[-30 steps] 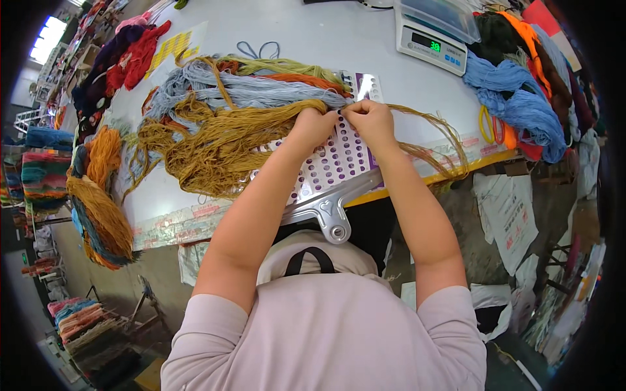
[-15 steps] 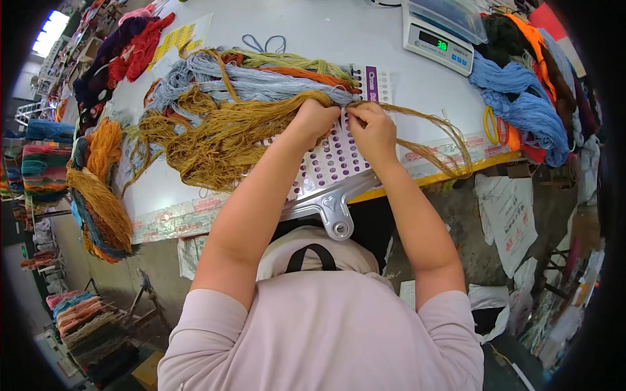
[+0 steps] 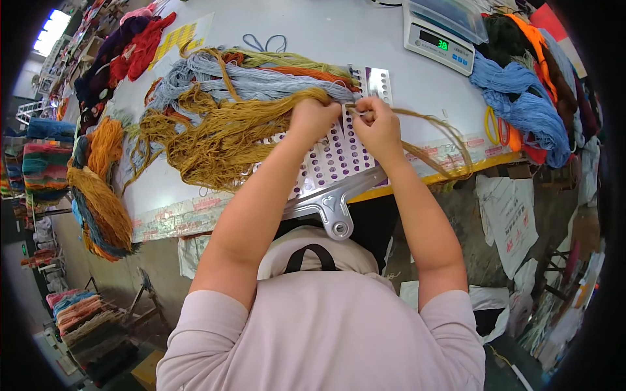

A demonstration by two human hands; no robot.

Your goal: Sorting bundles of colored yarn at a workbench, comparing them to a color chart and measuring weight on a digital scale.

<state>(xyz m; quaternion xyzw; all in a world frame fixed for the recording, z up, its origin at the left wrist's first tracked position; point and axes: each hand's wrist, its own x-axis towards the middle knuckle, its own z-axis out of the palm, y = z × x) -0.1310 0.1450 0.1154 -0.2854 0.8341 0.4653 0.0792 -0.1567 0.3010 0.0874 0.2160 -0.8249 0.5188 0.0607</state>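
Note:
A hank of golden-brown embroidery thread [image 3: 225,140] spreads across the table's middle. My left hand [image 3: 314,122] is closed round its right end, over a white card with rows of punched holes [image 3: 336,156]. Just to the right, my right hand [image 3: 378,130] pinches the brown strands at the card's edge, fingers bent together. Past it, a loose loop of the same thread [image 3: 450,133] trails to the right. Pale blue-grey thread [image 3: 248,88], with orange and olive hanks, lies beyond, fastened along the card. A large metal bulldog clip [image 3: 336,207] grips the card's near end.
A digital scale [image 3: 438,42] stands at the back right, beside a pile of blue thread [image 3: 521,104]. Red and dark hanks [image 3: 140,49] lie at the far left; orange and brown ones [image 3: 101,195] hang over the left edge. A yellow-dotted sheet [image 3: 176,42] lies behind.
My right hand has shifted slightly right and turned, drawing the pinched strands a little away from my left hand. The card has tilted, its purple strip now catching glare. My left hand stays put.

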